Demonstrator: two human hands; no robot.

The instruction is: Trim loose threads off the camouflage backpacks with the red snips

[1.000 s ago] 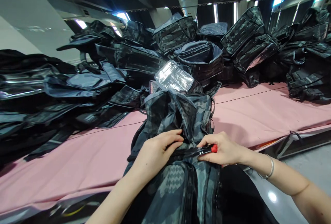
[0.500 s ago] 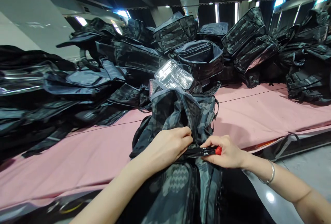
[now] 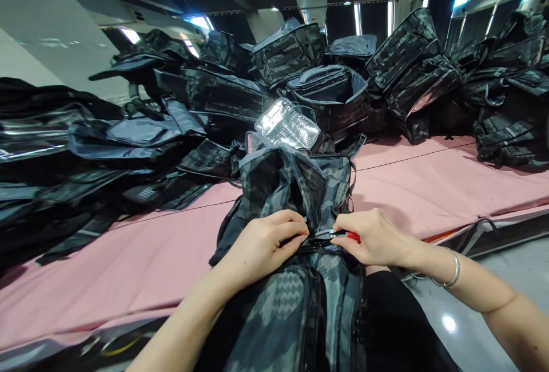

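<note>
In the head view, the camouflage backpack (image 3: 278,309) lies right under the fingers of both hands, its lower front panel running toward the wearer. Just beyond the fingertips its upper part sags open, a grey-bound edge folded down toward them; the inside is dark and its contents cannot be told. Directly beyond that, a silver-lined flap (image 3: 289,124) shows its shiny face. Farther out from the fingers, an open bag (image 3: 328,88) gapes upward with a grey lining, its depth too dark to read. Well off to the left of the fingers another open bag (image 3: 146,129) shows pale grey lining. All rest on or along the pink-covered bench (image 3: 429,183).

The left hand (image 3: 263,246) comes in bent at the wrist, back upward, thumb and forefinger pinched together on the cloth at the backpack's middle fold. The right hand (image 3: 373,240) faces it, fingers clamped on the red-ended snips (image 3: 352,237), metal end aimed at the left fingertips; a bangle (image 3: 455,272) circles that wrist.

Half a second ago the snips lay lower, their dark body showing below the left fingers; now they sit level with those fingertips and the right fingers cover more of them
</note>
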